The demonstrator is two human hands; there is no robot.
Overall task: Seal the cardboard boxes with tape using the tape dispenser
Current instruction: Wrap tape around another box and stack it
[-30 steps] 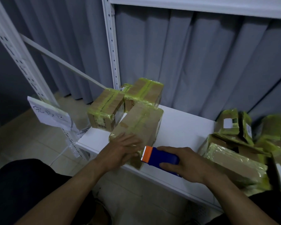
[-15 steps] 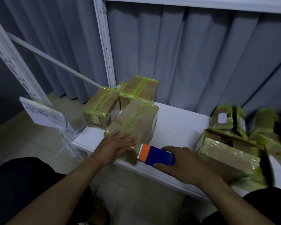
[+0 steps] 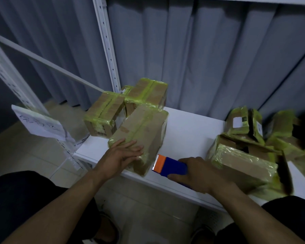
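1. Two hands work at the near edge of the shelf (image 3: 188, 131). The left hand (image 3: 121, 156) lies flat on the near end of a box (image 3: 144, 127), fingers straight and slightly apart, pressing on its taped top.
2. Just to the right, the right hand (image 3: 199, 175) has its fingers curled round the blue body of the tape dispenser (image 3: 171, 167). The orange toothed end sits just beside the box's near corner.
3. That box looks light and stiff, and its taped skin is probably slick. A flat palm on top or a grip at the side edges should steady it best. The dispenser is best held by the blue body, away from the teeth.
4. Farther left stand two taped boxes (image 3: 104, 117). To the right lies a heap of boxes (image 3: 243, 164), some with open flaps.
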